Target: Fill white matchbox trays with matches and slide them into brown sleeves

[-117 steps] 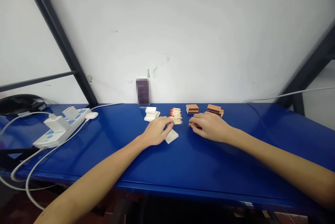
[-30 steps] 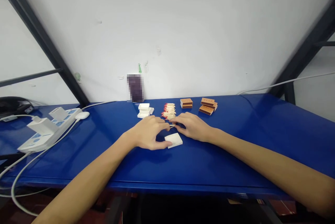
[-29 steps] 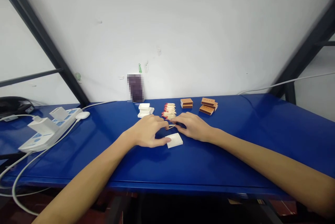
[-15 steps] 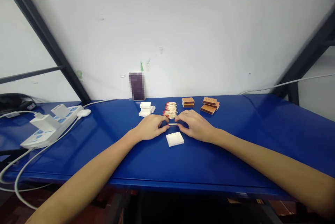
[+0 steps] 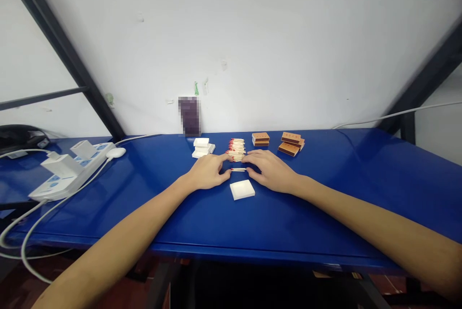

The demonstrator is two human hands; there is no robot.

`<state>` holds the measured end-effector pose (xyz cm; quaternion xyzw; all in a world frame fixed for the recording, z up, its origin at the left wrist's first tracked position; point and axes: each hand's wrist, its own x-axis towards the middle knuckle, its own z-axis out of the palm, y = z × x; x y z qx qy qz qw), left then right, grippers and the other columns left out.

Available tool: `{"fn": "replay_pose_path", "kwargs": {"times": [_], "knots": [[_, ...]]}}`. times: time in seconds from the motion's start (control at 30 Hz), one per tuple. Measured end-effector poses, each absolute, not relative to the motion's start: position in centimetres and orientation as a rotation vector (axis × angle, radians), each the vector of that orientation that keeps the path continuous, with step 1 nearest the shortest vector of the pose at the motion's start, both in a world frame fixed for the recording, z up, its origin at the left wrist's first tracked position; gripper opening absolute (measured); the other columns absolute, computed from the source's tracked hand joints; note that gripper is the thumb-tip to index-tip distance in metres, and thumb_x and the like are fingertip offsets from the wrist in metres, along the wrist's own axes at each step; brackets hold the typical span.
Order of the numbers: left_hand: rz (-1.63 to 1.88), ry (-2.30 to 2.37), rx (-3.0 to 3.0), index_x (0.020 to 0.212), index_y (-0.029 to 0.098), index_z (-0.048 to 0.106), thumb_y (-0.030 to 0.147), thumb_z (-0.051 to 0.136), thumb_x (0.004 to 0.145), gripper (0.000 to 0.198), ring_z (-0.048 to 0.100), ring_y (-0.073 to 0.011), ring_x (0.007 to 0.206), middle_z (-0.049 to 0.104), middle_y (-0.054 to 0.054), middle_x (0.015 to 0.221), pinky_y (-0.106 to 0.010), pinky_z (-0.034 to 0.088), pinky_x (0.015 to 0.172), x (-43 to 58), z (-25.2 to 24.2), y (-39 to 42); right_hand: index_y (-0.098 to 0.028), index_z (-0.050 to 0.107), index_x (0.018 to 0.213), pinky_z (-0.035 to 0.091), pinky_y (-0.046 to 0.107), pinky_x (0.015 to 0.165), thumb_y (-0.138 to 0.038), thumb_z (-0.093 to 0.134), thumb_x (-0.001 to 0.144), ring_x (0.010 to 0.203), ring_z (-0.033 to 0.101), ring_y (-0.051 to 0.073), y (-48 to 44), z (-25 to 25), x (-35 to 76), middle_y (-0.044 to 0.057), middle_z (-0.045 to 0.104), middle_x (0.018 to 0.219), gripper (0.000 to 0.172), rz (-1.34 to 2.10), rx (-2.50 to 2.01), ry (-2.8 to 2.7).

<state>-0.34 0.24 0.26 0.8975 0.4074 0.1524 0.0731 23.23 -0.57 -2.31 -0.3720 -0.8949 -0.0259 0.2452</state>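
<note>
A couple of matches lie crosswise between my two thumbs, red heads to the left. My left hand rests at their head end, thumb tip beside the heads and index finger stretched to the match pile. On the other side my right hand has its thumb at the plain ends and its index finger against the pile's near right edge. Both hands have thumb and index finger apart. Just in front of them lies a white matchbox tray; its inside shows no matches.
White matchbox trays are stacked behind my left hand. Brown matchbox sleeves stand in a right-hand stack and a nearer stack. A power strip with chargers and cables occupies the left of the blue table. A pixelated dark rectangle leans on the wall.
My index fingers have moved away from the thumbs, up to the pile. The matches between my thumbs now lie closer together. The view has shifted slightly.
</note>
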Motion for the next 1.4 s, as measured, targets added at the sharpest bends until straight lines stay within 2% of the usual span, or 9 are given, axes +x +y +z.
{"fn": "replay_pose_path", "kwargs": {"times": [0.23, 0.4, 0.77, 1.17, 1.4], "knots": [[0.415, 1.308, 2.704, 0.122, 0.018, 0.062, 0.036, 0.055, 0.087, 0.040, 0.054, -0.0154, 0.058, 0.060, 0.002, 0.064, -0.027, 0.031, 0.054, -0.17, 0.51, 0.15, -0.019, 0.069, 0.109, 0.047, 0.048, 0.094, -0.018, 0.051, 0.092, 0.112, 0.059, 0.029, -0.73, -2.02, 23.12, 0.011, 0.071, 0.110, 0.025, -0.037, -0.980, -2.450], [0.408, 1.291, 2.712, 0.118, 0.019, 0.065, 0.036, 0.053, 0.087, 0.037, 0.055, -0.0159, 0.059, 0.061, 0.001, 0.064, -0.027, 0.034, 0.056, -0.24, 0.61, 0.15, -0.020, 0.071, 0.110, 0.048, 0.050, 0.093, -0.018, 0.051, 0.092, 0.112, 0.060, 0.030, -0.82, -2.06, 23.13, 0.012, 0.071, 0.111, 0.027, -0.021, -0.982, -2.446], [0.421, 1.212, 2.736, 0.112, 0.020, 0.066, 0.021, 0.050, 0.081, 0.034, 0.056, -0.0153, 0.058, 0.062, 0.003, 0.063, -0.027, 0.039, 0.059, -0.34, 0.46, 0.23, -0.022, 0.066, 0.124, 0.052, 0.049, 0.095, -0.018, 0.050, 0.092, 0.115, 0.061, 0.029, -0.84, -2.20, 23.24, 0.011, 0.067, 0.125, 0.036, 0.032, -0.991, -2.471], [0.459, 1.099, 2.735, 0.106, 0.020, 0.065, 0.019, 0.050, 0.083, 0.027, 0.053, -0.0126, 0.054, 0.058, 0.004, 0.061, -0.025, 0.035, 0.057, -0.58, 0.02, 0.38, -0.022, 0.070, 0.113, 0.052, 0.043, 0.088, -0.017, 0.050, 0.094, 0.103, 0.062, 0.025, -0.74, -2.33, 23.25, 0.009, 0.071, 0.107, 0.028, 0.019, -0.874, -2.457], [0.463, 1.139, 2.723, 0.117, 0.019, 0.065, 0.022, 0.051, 0.085, 0.035, 0.052, -0.0128, 0.053, 0.058, 0.004, 0.060, -0.025, 0.035, 0.056, -0.48, -0.01, 0.19, -0.021, 0.068, 0.113, 0.051, 0.044, 0.090, -0.014, 0.050, 0.093, 0.106, 0.062, 0.026, -0.83, -2.30, 23.06, 0.009, 0.072, 0.110, 0.028, -0.014, -0.841, -2.465]]}}
